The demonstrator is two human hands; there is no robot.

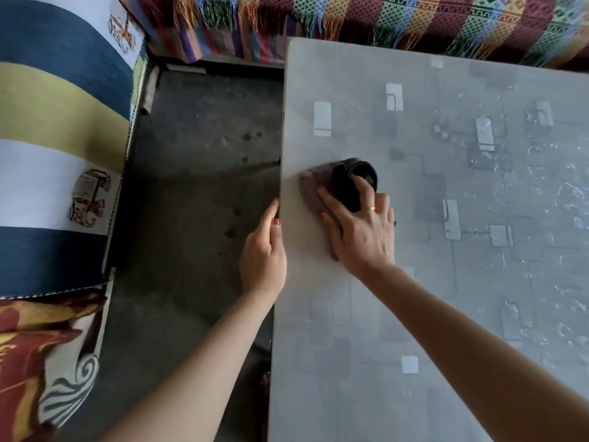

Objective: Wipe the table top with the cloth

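Wiping close to the edge: where this could slip

Pressing down on the crumpled mauve-and-black cloth (pixel 314 193), the right hand (pixel 360 231) lies flat over it with fingers spread and only slightly bent, a gold ring on one; its grip is apart, a push and not a pinch. The cloth sits under and ahead of those fingers, on the grey patterned tabletop (pixel 446 282), just beside the near-left edge. The left hand (pixel 263 253) rests against that edge, fingers lightly curved along the rim; whether any of them hook beneath it cannot be told.

The main risk, as I judge it, is the cloth running off the edge. It lies only a short way inboard of the left hand, so a stroke carried toward that hand could push the bunched part over the rim and down to the dark concrete floor (pixel 197 186). Because nothing is clamped, the cloth could also slide out from under the palm and leave bare fingers rubbing the surface. The pale flecks scattered beyond the right hand's far side suggest much of the tabletop is not yet wiped. A bunched cloth covers little with each stroke, so strips may be missed.
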